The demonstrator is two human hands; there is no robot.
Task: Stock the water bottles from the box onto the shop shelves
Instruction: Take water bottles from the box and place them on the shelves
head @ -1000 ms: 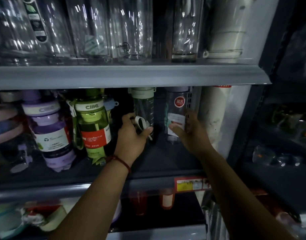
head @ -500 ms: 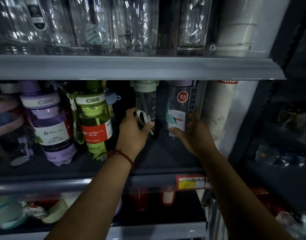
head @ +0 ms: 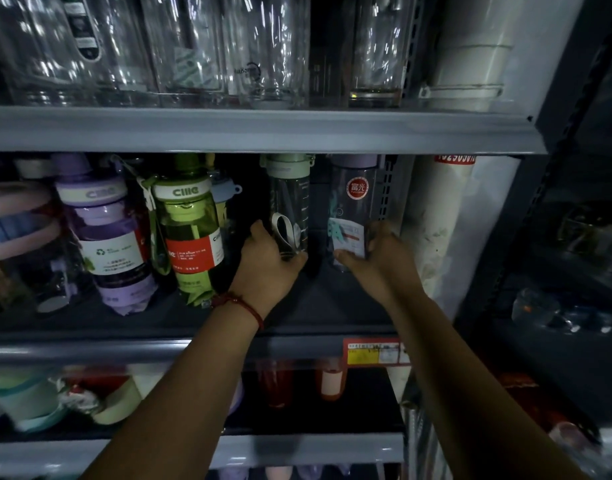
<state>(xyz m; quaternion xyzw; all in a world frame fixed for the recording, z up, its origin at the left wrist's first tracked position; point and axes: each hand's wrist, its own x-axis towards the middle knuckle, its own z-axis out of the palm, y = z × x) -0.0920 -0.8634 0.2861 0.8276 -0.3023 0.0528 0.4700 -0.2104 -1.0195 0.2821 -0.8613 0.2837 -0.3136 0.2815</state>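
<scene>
Head view. The middle shelf (head: 180,348) is bounded above by the grey edge of the upper shelf (head: 263,129) and on the right by a white pipe (head: 436,230). Bare shelf floor lies in front of the two rear bottles and between the forearms. The left part of the middle shelf is occupied by a green bottle (head: 190,237) and a purple bottle (head: 107,244), both upright. A yellow-and-red price tag (head: 375,351) sits on the shelf's front rail, between the forearms. The upper shelf carries a row of clear glass bottles (head: 263,50).

Both arms reach forward and up into the middle shelf. The left hand (head: 266,268), with a red cord at the wrist, is curled around the lower part of the green-capped bottle (head: 290,202), thumb on the right side, fingers on the left. That bottle stands upright at the back of the shelf, its white strap loop just above the hand. The right hand (head: 377,254) is wrapped around the base of the purple-capped bottle (head: 353,202), thumb across the front below the label. This bottle stands upright, just right of the green-capped one and close to the perforated shelf upright (head: 387,188).
</scene>
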